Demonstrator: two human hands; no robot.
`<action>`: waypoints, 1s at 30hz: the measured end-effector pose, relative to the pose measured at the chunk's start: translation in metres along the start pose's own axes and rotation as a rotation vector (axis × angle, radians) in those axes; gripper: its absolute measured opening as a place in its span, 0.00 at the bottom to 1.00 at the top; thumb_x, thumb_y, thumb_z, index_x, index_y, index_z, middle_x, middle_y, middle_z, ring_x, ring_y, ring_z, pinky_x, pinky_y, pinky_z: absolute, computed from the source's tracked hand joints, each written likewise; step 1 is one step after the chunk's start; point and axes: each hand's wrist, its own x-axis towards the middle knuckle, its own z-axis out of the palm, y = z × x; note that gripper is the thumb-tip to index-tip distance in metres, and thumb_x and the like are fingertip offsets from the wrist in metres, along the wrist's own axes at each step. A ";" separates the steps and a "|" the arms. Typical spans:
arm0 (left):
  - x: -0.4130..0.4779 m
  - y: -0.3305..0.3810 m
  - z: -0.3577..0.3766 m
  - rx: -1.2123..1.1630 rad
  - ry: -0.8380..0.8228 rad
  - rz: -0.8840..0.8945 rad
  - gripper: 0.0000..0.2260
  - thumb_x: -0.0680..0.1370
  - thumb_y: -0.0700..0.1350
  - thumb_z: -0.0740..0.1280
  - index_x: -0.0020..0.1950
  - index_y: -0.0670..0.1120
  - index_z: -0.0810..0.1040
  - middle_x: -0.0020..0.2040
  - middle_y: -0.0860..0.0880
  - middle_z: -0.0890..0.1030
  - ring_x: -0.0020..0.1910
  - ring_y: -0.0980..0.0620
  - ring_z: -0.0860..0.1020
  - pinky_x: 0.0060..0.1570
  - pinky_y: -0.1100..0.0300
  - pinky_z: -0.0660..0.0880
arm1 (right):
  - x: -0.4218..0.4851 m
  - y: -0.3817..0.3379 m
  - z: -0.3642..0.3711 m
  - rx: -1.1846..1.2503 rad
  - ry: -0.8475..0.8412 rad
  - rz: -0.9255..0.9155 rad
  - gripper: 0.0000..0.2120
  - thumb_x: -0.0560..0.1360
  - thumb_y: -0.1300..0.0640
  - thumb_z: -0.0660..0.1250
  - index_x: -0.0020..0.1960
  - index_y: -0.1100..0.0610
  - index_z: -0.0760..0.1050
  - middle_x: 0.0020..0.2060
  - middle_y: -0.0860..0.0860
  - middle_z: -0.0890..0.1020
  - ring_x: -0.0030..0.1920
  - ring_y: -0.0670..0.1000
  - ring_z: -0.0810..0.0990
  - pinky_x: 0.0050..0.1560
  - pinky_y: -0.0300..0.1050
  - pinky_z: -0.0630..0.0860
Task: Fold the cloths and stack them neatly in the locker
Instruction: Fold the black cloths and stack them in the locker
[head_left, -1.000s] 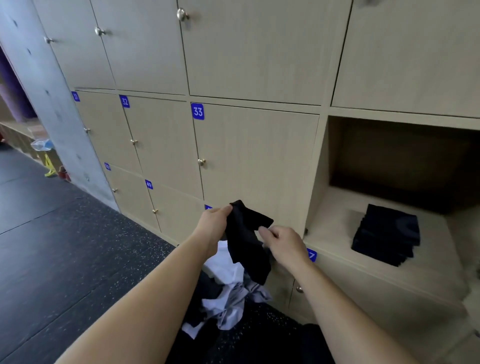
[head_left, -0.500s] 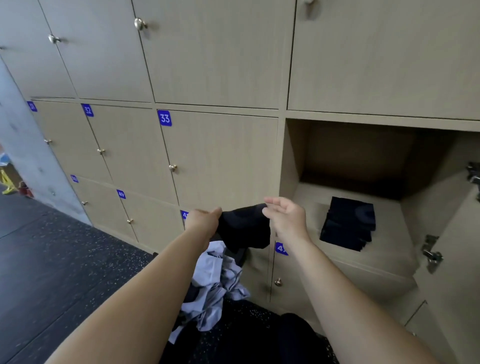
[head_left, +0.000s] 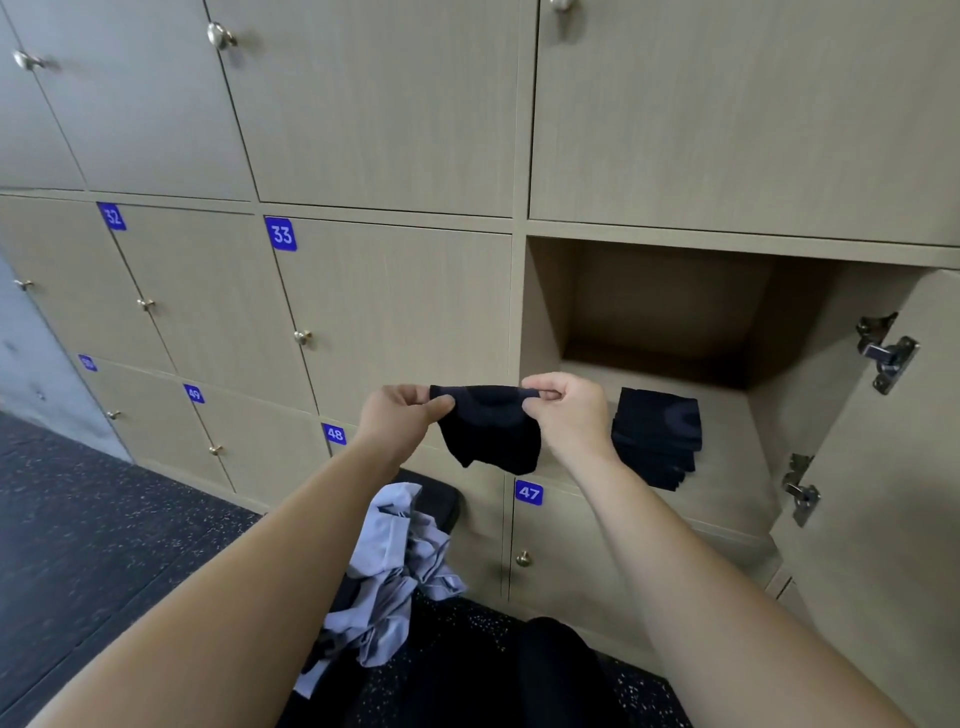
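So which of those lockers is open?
The locker right of door 33, above 47: its door hangs open and black cloths sit inside. The rest are shut.

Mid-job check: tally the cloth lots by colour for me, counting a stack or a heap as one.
Black: 2, the cloth pinched by the left hand and right hand, and the stack in the open locker.
Grey: 1, the heap below the hands.
Total: 3
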 end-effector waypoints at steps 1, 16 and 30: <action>0.000 0.000 0.001 -0.004 0.004 0.024 0.15 0.77 0.44 0.70 0.43 0.31 0.76 0.38 0.44 0.73 0.39 0.49 0.68 0.36 0.60 0.65 | 0.000 0.000 -0.001 -0.015 0.004 -0.005 0.10 0.74 0.63 0.68 0.52 0.52 0.82 0.45 0.47 0.82 0.48 0.46 0.79 0.50 0.43 0.79; -0.002 0.010 0.011 -0.206 -0.224 0.080 0.08 0.80 0.38 0.64 0.41 0.44 0.77 0.39 0.49 0.79 0.41 0.54 0.75 0.48 0.62 0.71 | -0.002 0.004 -0.028 0.253 -0.412 0.150 0.21 0.73 0.56 0.72 0.64 0.54 0.71 0.51 0.47 0.79 0.49 0.43 0.77 0.37 0.32 0.71; -0.004 0.006 0.031 0.165 -0.189 0.254 0.19 0.77 0.47 0.71 0.66 0.51 0.72 0.54 0.51 0.80 0.55 0.55 0.78 0.57 0.58 0.73 | 0.009 0.008 -0.034 0.159 -0.424 0.011 0.10 0.73 0.59 0.72 0.49 0.66 0.79 0.42 0.60 0.84 0.40 0.52 0.81 0.42 0.45 0.76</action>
